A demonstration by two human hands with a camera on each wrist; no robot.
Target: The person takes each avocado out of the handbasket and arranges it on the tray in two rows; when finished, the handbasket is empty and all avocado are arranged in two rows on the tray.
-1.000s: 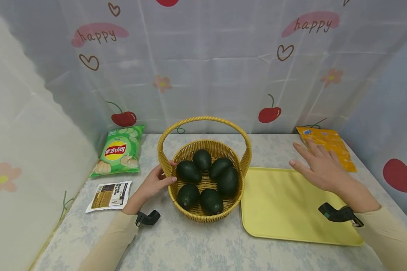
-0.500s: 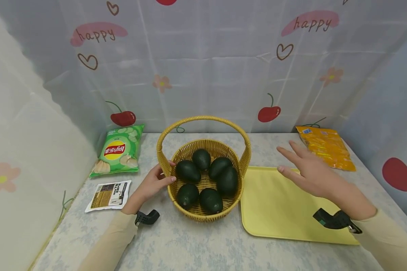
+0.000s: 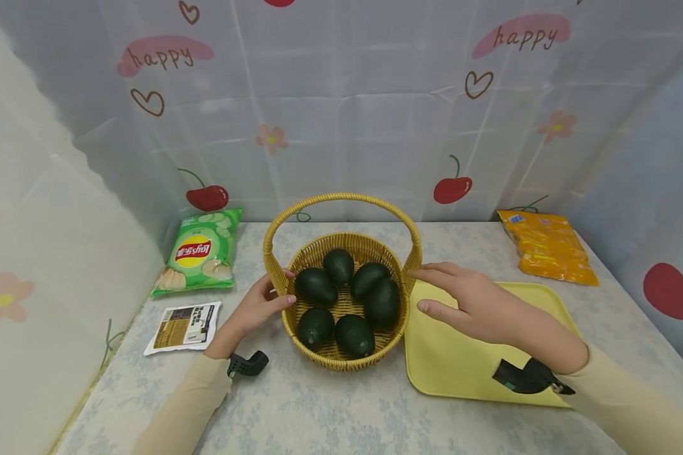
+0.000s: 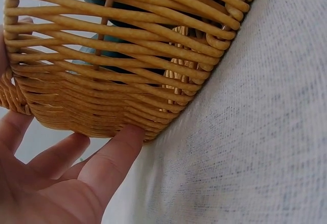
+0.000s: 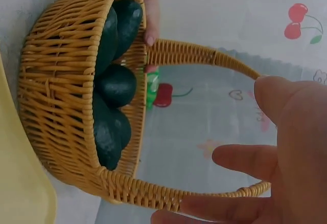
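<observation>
A yellow wicker basket [image 3: 341, 364] with a tall arched handle stands mid-table in the head view. Several dark green avocados [image 3: 354, 336] lie inside it. My left hand [image 3: 253, 311] holds the basket's left side where the handle meets the rim, thumb on the near side of the handle. In the left wrist view, fingers [image 4: 115, 160] touch the outer weave. My right hand [image 3: 480, 304] hovers over the yellow tray's left part, fingers extended toward the handle's right base and holding nothing. Whether its fingertips touch the handle cannot be told.
To the basket's right lies the yellow tray [image 3: 449, 370]. Behind the tray is an orange packet [image 3: 552, 248]. A green chip bag [image 3: 202, 253] and a small white-and-brown packet [image 3: 184, 328] lie at the left. A printed curtain [image 3: 353, 139] hangs behind the table.
My right hand has moved left from over the tray's far right side, near the orange packet, to beside the basket's handle. My left hand and the basket have stayed in place.
</observation>
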